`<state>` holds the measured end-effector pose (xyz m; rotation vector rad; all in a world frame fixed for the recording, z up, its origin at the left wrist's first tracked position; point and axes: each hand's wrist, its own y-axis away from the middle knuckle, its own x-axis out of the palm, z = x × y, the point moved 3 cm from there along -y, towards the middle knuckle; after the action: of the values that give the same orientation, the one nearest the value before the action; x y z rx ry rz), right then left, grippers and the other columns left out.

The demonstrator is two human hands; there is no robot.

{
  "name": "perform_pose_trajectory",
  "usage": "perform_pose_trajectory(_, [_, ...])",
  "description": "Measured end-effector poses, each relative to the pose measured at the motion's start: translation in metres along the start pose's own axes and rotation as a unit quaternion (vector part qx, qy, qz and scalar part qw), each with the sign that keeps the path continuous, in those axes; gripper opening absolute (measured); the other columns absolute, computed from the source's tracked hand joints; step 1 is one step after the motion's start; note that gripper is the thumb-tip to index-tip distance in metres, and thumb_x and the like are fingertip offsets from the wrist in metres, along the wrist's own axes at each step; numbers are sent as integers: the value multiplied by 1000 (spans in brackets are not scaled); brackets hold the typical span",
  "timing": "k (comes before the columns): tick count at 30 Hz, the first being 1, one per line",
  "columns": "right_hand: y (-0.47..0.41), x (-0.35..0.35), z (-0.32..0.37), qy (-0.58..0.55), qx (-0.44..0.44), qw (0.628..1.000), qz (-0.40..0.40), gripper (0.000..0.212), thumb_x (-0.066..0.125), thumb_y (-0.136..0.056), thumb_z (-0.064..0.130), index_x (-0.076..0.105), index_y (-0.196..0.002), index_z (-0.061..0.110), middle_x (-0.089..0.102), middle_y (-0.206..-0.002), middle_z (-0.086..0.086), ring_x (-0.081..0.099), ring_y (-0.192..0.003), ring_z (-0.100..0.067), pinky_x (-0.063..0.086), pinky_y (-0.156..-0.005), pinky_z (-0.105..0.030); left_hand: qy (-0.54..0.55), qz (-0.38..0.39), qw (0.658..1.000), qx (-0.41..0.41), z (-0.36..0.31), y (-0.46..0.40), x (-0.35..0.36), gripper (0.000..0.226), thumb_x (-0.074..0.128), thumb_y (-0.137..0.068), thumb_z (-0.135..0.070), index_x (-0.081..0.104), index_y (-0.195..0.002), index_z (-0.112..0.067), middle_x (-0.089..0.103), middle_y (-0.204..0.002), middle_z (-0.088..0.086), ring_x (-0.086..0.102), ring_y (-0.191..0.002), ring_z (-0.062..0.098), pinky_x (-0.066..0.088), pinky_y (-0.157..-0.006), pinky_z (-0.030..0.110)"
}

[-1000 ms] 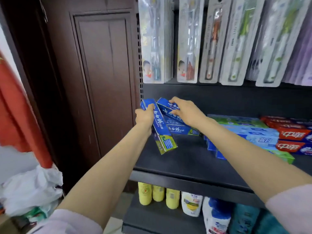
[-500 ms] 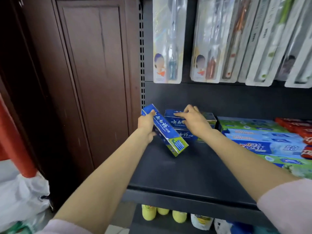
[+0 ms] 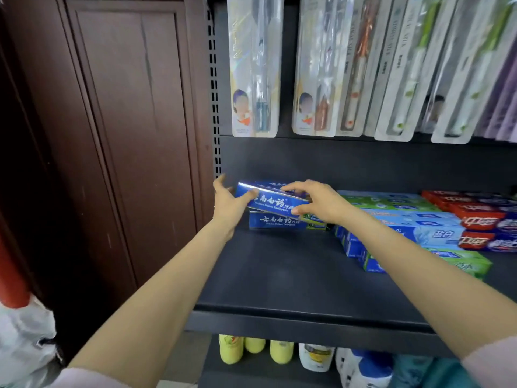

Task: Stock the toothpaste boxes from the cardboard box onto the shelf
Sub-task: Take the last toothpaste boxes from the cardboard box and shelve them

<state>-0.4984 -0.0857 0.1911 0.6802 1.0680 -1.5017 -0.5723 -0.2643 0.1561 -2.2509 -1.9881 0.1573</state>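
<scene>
Gripping both ends, hands [image 3: 275, 203] hold glossy rectangular toothpaste box [image 3: 272, 201] atop another.

— How many dark blue toothpaste boxes [image 3: 272, 204] at mid-frame?
— Two I can see, stacked, under my two hands.
— Yellow bottles [image 3: 254, 350] at the bottom?
— Three. Red boxes [image 3: 475, 217] on the right: too many overlap to count.

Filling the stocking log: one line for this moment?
left hand + right hand | grip top blue toothpaste box | stacking on lower blue box | shelf
</scene>
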Motion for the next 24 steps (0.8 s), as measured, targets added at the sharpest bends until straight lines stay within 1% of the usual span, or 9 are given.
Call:
perform_pose_trajectory(2, [3, 7, -7, 87, -10, 996, -17, 53, 67, -84, 10, 52, -132, 29, 51, -118, -2, 46, -113, -19, 39, -99, -33, -180, 43, 983, 21, 7, 5, 0, 74, 77, -77, -21, 37, -138, -13, 51, -131, 5, 49, -124, 21, 38, -103, 30])
perform_pose_trajectory(4, [6, 18, -14, 185, -16, 982, -42, 48, 62, -86, 4, 56, -128, 27, 49, -125, -1, 43, -119, -22, 41, -98, -37, -351, 79, 933, 21, 15, 9, 4, 59, 76, -78, -22, 49, -129, -12, 56, -128, 8, 53, -118, 25, 42, -99, 32])
perform_pose_trajectory(5, [8, 24, -17, 218, -8, 975, -43, 46, 58, -87, 3, 56, -127, 25, 47, -126, -2, 42, -120, -23, 42, -96, -38, -391, 93, 915, 20, 19, 12, 7, 57, 75, -78, -21, 50, -128, -12, 57, -126, 11, 55, -114, 27, 45, -98, 34])
perform_pose_trajectory(10, [15, 49, -24, 264, 32, 963, -30, 46, 55, -88, 3, 42, -130, 18, 41, -121, -7, 40, -114, -25, 51, -78, -38, -437, 116, 890, 54, 25, 15, 19, 52, 65, -84, -12, 44, -132, -14, 53, -126, 16, 56, -110, 32, 46, -92, 36])
perform_pose_trajectory(13, [12, 49, -24, 245, 41, 968, -32, 43, 53, -90, 6, 43, -130, 18, 41, -124, -7, 39, -116, -25, 50, -84, -40, -457, 107, 880, 71, 26, 14, 20, 45, 57, -89, -11, 45, -132, -15, 50, -128, 16, 57, -106, 33, 45, -89, 36])
perform_pose_trajectory(16, [11, 45, -22, 181, 66, 981, -19, 43, 55, -92, 15, 44, -133, 18, 41, -130, -7, 38, -123, -25, 44, -96, -42, -469, 92, 873, 92, 22, 19, 21, 41, 53, -91, -13, 47, -131, -14, 41, -131, 15, 54, -110, 33, 44, -93, 38])
perform_pose_trajectory(18, [15, 41, -20, 129, 75, 988, -37, 44, 55, -92, 17, 44, -135, 16, 42, -132, -8, 40, -125, -26, 40, -101, -43, -481, 74, 866, 117, 18, 26, 24, 37, 53, -91, -15, 51, -128, -13, 39, -131, 14, 50, -114, 33, 44, -94, 41])
perform_pose_trajectory(22, [36, 32, -10, 49, 73, 992, -91, 35, 54, -91, 13, 54, -126, 12, 51, -124, -10, 51, -116, -24, 42, -100, -40, -507, 36, 846, 162, 11, 48, 33, 28, 52, -91, -19, 58, -119, -13, 48, -126, 14, 46, -117, 32, 41, -93, 44])
perform_pose_trajectory(24, [55, 25, -8, 19, 79, 990, -113, 29, 53, -90, 10, 60, -118, 12, 58, -116, -10, 57, -106, -23, 46, -95, -40, -496, 22, 851, 170, 9, 64, 41, 26, 51, -91, -20, 59, -116, -14, 54, -121, 11, 49, -114, 30, 41, -92, 42])
